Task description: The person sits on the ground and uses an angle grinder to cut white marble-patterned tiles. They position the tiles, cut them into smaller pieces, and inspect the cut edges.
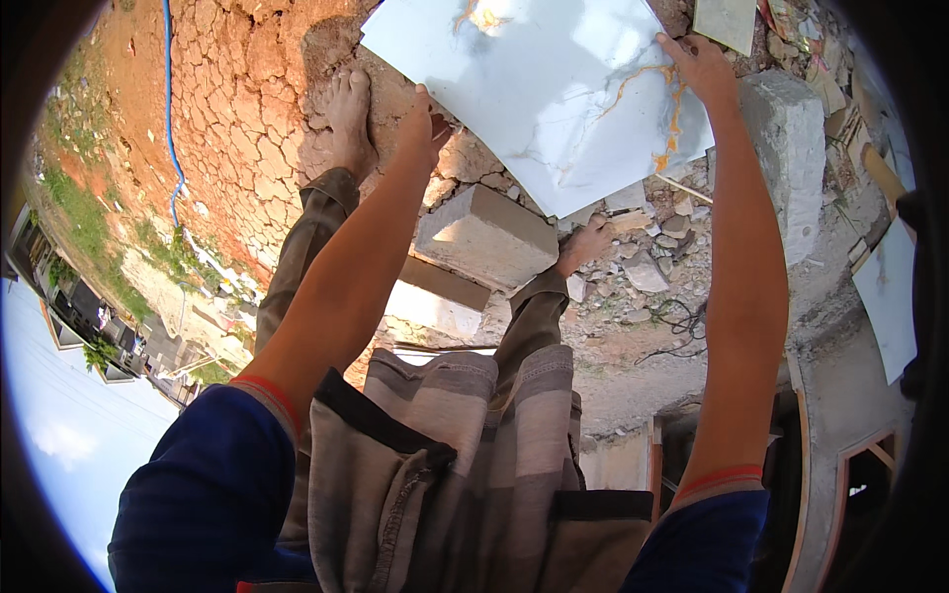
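A large glossy white tile [554, 109] with grey and golden-orange veining lies tilted in front of me, its top end beyond the picture. My left hand [423, 130] is at its left edge, with the fingers bent against the rim and partly hidden. On the opposite edge, my right hand [700, 67] grips near the upper right, fingertips showing at the rim. Below the tile's lower corner, between my bare feet, sits a pale rectangular block [488, 237]. A thin stick [684, 189] pokes out from beside the tile's lower right edge.
Cracked orange soil [242, 128] with a blue hose [174, 148] spreads to the left. Stone rubble [647, 272] and a tangled dark wire [682, 321] lie right of my foot. A big grey block [783, 148] stands beside my right forearm; another white tile piece [888, 296] leans far right.
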The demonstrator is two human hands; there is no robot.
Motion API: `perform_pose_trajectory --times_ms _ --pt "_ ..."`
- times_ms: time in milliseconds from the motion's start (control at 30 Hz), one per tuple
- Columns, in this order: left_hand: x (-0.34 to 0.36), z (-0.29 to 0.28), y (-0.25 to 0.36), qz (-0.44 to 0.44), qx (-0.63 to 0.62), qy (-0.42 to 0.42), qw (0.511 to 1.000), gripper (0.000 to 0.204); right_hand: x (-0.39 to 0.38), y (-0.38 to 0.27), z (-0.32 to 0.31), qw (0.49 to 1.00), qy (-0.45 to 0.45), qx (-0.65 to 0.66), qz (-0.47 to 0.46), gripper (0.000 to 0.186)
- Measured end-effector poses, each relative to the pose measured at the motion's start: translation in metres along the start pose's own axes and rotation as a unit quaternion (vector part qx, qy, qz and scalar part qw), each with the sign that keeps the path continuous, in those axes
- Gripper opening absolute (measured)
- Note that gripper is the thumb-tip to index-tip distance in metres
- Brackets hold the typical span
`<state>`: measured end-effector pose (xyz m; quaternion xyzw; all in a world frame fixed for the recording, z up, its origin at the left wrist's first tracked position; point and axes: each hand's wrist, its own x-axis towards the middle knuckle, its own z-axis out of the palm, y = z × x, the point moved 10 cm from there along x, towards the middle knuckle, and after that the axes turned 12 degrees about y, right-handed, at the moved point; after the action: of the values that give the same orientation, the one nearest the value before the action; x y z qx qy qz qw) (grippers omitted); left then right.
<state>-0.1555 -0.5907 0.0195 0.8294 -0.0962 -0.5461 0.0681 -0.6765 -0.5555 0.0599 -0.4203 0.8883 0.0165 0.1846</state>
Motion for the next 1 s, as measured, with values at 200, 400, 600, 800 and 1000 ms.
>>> perform_pose_trajectory --times_ms 200,400,600,800,1000 --pt "-0.002 0.039 0.005 0.026 -0.087 -0.054 0.994 0.094 0.018 -0.033 0.021 0.977 -0.076 0.189 0.059 0.108" --pt "0.001 0.053 0.000 0.027 -0.033 -0.094 0.995 0.107 0.030 -0.028 0.065 0.938 -0.114 0.307 0.111 0.108" --pt "-0.013 0.048 -0.014 -0.014 -0.057 -0.056 0.997 0.119 0.024 -0.028 0.070 0.959 -0.125 0.231 0.106 0.121" --pt "-0.102 -0.048 0.037 0.056 -0.113 0.027 0.992 0.092 -0.045 -0.065 0.032 0.947 -0.185 0.179 0.194 0.113" --pt "-0.251 -0.213 0.053 0.093 0.073 0.017 0.993 0.077 -0.229 -0.115 -0.102 0.906 -0.241 0.255 0.235 0.089"
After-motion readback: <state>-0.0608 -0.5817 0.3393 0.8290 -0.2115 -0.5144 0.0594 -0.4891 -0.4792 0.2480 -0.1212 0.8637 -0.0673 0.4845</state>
